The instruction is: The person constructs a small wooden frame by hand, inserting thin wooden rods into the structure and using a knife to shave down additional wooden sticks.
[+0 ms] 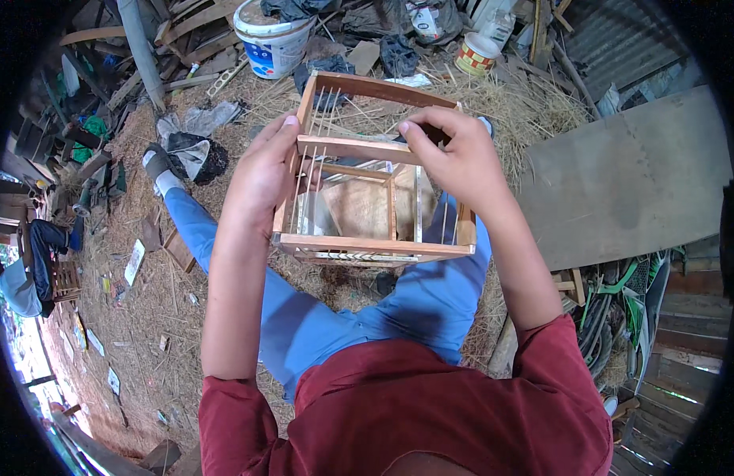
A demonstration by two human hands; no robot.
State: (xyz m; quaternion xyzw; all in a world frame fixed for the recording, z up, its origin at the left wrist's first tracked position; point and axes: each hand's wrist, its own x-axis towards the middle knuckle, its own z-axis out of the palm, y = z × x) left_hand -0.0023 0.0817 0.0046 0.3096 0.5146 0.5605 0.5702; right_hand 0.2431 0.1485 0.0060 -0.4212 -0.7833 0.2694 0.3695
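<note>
Over my lap I hold a small wooden cage frame [375, 245], built of reddish-brown bars with thin pale rods [329, 111] running along its left side. My left hand [260, 174] is wrapped round the frame's left side, its thumb lying along the upper left bar. At the other end, my right hand [462, 159] grips the right side, with the thumb near the end of the middle crossbar [355, 148]. The fingers of my right hand are partly hidden behind the wood. Through the open frame a light panel and inner slats show.
Straw covers the ground. A white bucket [273, 47] and a red-and-yellow tub [477, 54] stand beyond the frame among black plastic bags and scrap wood. To the right lies a large grey board [629, 174], with a green-and-black bicycle part [633, 301] below it. Dark plastic [196, 157] lies at left.
</note>
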